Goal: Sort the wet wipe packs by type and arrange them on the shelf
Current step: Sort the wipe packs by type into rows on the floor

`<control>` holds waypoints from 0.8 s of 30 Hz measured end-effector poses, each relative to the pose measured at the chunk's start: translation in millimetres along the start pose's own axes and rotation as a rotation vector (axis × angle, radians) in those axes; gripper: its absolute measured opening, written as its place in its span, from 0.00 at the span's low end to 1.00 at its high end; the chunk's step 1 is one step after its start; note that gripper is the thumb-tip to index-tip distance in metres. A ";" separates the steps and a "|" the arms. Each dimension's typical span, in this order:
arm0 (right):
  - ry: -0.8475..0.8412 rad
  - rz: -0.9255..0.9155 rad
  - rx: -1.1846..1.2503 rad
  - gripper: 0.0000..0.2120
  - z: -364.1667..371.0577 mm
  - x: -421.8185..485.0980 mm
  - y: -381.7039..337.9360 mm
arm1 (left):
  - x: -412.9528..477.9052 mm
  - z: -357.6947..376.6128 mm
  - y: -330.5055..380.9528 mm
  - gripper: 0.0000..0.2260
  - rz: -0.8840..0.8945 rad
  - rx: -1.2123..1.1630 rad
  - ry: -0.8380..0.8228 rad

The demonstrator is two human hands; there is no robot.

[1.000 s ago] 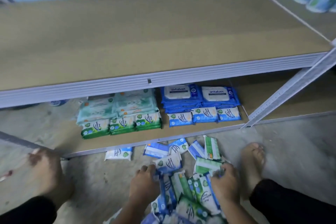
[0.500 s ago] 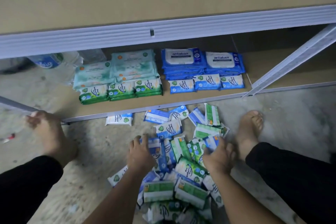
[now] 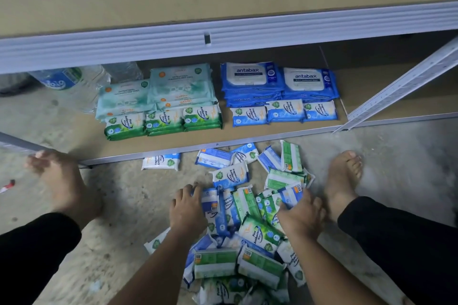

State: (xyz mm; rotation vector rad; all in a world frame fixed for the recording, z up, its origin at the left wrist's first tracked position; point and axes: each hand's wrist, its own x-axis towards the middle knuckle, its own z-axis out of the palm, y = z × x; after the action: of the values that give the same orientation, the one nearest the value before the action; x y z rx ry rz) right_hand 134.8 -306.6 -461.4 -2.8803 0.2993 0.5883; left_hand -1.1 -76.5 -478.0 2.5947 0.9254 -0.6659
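A loose pile of small green and blue wet wipe packs (image 3: 257, 233) lies on the concrete floor in front of the shelf. My left hand (image 3: 187, 210) is at the pile's left edge, fingers curled on a blue pack (image 3: 210, 202). My right hand (image 3: 301, 216) is at the right side, fingers curled over another blue pack (image 3: 290, 192). Sorted on the lower shelf board (image 3: 173, 146) are pale teal packs (image 3: 181, 84), green pine packs (image 3: 163, 121), large blue Antabax packs (image 3: 280, 82) and small blue packs (image 3: 285, 112).
My bare feet flank the pile, the left foot (image 3: 64, 181) and the right foot (image 3: 343, 181). The upper shelf's white edge (image 3: 272, 32) overhangs the lower board. A diagonal metal brace (image 3: 401, 86) stands at right. A water bottle (image 3: 62, 80) lies at left.
The view has tilted down and drawn nearer to the pile. Both hands have stayed on the pile, shifting only slightly among the packs.
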 end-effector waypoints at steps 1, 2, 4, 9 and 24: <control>0.000 0.001 -0.009 0.37 -0.4 0.2 0.1 | 0.9 2.4 -2.5 0.38 0.003 0.008 0.012; 0.003 -0.001 -0.014 0.36 -0.3 0.9 0.6 | 1.8 3.3 -4.4 0.38 0.008 0.010 0.022; 0.002 -0.010 -0.011 0.33 0.3 2.0 1.8 | 3.5 2.7 -6.1 0.36 0.014 0.007 0.027; 0.010 -0.059 -0.035 0.25 -5.7 3.9 4.6 | 1.4 -9.8 -5.4 0.35 -0.007 -0.049 0.009; -0.383 -0.092 0.983 0.09 -137.7 -19.7 -33.6 | -66.7 -143.3 39.5 0.18 0.045 -1.098 -0.157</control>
State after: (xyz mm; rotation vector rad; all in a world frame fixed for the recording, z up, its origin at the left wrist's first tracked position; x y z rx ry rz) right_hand 175.3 -301.5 -324.2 -1.7938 0.2832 0.6996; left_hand 25.2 -79.0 -317.2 1.5538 0.8346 -0.2136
